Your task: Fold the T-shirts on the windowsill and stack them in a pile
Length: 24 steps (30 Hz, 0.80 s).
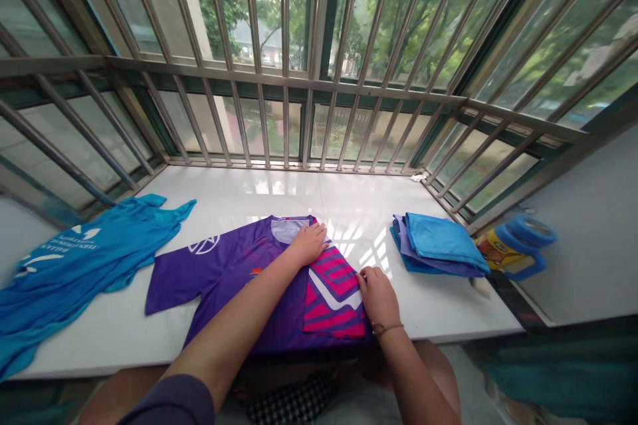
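Observation:
A purple T-shirt (229,279) lies spread on the white ledge, its collar pointing toward the window. Its right sleeve (333,292), with pink stripes and a white zigzag, is folded inward over the body. My left hand (309,244) rests flat on the shirt beside the collar, at the top of the folded part. At the outer edge of the striped sleeve, my right hand (379,295) has its fingers curled in against the fabric and seems to pinch it. The left sleeve (179,275) stretches out to the side, unfolded.
A crumpled blue shirt (90,252) with white print spreads over the ledge's left end. Folded blue and purple garments (438,242) are stacked on the right. Beside them stands a yellow and blue jug (518,246). Metal bars (284,119) line the window behind.

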Motion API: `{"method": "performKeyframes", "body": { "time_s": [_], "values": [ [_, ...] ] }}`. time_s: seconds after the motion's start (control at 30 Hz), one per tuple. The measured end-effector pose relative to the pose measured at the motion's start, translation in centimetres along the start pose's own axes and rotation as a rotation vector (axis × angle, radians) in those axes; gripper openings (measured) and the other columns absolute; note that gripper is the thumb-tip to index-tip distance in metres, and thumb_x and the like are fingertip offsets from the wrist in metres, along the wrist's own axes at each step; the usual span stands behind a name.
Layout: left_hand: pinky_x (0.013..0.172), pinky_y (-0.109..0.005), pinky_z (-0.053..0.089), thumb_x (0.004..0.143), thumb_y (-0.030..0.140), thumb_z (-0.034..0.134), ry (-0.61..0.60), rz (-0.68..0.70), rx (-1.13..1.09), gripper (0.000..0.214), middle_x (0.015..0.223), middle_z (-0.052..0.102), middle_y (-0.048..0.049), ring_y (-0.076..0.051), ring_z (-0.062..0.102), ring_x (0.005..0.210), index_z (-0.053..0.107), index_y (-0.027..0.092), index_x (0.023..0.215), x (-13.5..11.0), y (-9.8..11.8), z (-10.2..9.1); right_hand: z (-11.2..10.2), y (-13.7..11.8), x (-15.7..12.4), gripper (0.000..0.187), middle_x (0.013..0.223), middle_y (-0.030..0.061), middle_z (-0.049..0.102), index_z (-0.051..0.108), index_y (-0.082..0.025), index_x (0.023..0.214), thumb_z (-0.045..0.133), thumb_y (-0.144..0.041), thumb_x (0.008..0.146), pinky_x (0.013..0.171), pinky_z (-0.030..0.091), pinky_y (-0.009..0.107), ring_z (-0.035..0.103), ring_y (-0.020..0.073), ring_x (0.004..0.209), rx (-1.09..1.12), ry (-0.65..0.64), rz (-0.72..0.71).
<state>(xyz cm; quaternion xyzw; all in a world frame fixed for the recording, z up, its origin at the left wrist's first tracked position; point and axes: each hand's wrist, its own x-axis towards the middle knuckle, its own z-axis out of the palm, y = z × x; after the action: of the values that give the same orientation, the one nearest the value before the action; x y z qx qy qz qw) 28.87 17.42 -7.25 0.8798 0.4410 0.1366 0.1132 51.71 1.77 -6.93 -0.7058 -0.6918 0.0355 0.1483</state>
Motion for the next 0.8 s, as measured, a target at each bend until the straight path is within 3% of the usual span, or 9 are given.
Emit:
{"method": "performKeyframes", "body": {
  "time_s": [0.17,0.3,0.37,0.47,0.57,0.67,0.8],
  "values": [
    [0.127,-0.058,0.035,0.108,0.034,0.052,0.044,-0.098,0.051,0.051,0.169,0.048,-0.0156,-0.035,0.043,0.157,0.054,0.021,0.157,-2.8,0.8,-0.7,-0.4,0.7,0.1,0.026,0.097,0.0105,0.069,0.069,-0.021,0.097,0.047,-0.028,0.11,0.084,0.047,0.036,0.066,0.0257,0.089,-0.076,0.004,0.022],
    [0.122,-0.048,0.042,0.106,0.02,0.045,0.235,-0.266,0.126,0.046,0.154,0.063,-0.0168,-0.032,0.055,0.145,0.061,0.017,0.148,-8.9,-1.6,-4.1,-1.0,-0.2,0.2,0.024,0.109,0.0175,0.069,0.073,-0.017,0.112,0.053,-0.03,0.107,0.088,0.049,0.044,0.063,0.033,0.099,-0.148,0.105,0.011],
    [0.116,-0.045,0.048,0.106,0.02,0.043,0.29,-0.456,0.2,0.041,0.141,0.07,-0.0168,-0.031,0.061,0.135,0.067,0.017,0.139,-13.4,-3.8,-6.6,-1.1,-1.8,0.1,0.026,0.119,0.0191,0.068,0.072,-0.018,0.12,0.054,-0.029,0.105,0.095,0.05,0.047,0.062,0.0346,0.109,-0.1,0.153,-0.057],
    [0.103,-0.047,0.056,0.108,0.04,0.047,0.26,-0.965,0.333,0.039,0.13,0.071,-0.0181,-0.035,0.065,0.122,0.069,0.016,0.128,-20.8,-7.2,-10.0,-0.8,-5.5,-0.7,0.028,0.133,0.0185,0.065,0.069,-0.019,0.127,0.055,-0.028,0.104,0.11,0.048,0.05,0.059,0.0342,0.125,0.042,0.142,-0.223],
    [0.088,-0.057,0.059,0.099,0.051,0.06,0.227,-1.257,0.359,0.054,0.122,0.069,-0.0308,-0.048,0.065,0.116,0.07,0.001,0.117,-26.1,-9.9,-11.9,-0.1,-9.6,-2.1,0.029,0.14,0.0163,0.062,0.067,-0.022,0.131,0.058,-0.027,0.103,0.116,0.047,0.052,0.055,0.034,0.135,0.173,0.086,-0.334],
    [0.085,-0.053,0.059,0.096,0.041,0.063,0.18,-1.278,0.317,0.04,0.114,0.072,-0.0305,-0.047,0.068,0.113,0.074,0.004,0.105,-27.9,-11.9,-12.5,0.6,-12.5,-3.9,0.029,0.142,0.0144,0.061,0.066,-0.025,0.131,0.06,-0.024,0.103,0.116,0.049,0.053,0.056,0.0323,0.137,0.272,0.028,-0.4],
    [0.093,-0.047,0.059,0.1,0.034,0.056,0.172,-1.162,0.259,0.028,0.107,0.076,-0.0219,-0.037,0.072,0.109,0.075,0.014,0.095,-25.9,-12.7,-13.1,1.2,-14.3,-5.8,0.026,0.14,0.0133,0.063,0.067,-0.026,0.126,0.06,-0.021,0.101,0.116,0.051,0.051,0.06,0.03,0.134,0.34,-0.041,-0.44]
  ]
}}
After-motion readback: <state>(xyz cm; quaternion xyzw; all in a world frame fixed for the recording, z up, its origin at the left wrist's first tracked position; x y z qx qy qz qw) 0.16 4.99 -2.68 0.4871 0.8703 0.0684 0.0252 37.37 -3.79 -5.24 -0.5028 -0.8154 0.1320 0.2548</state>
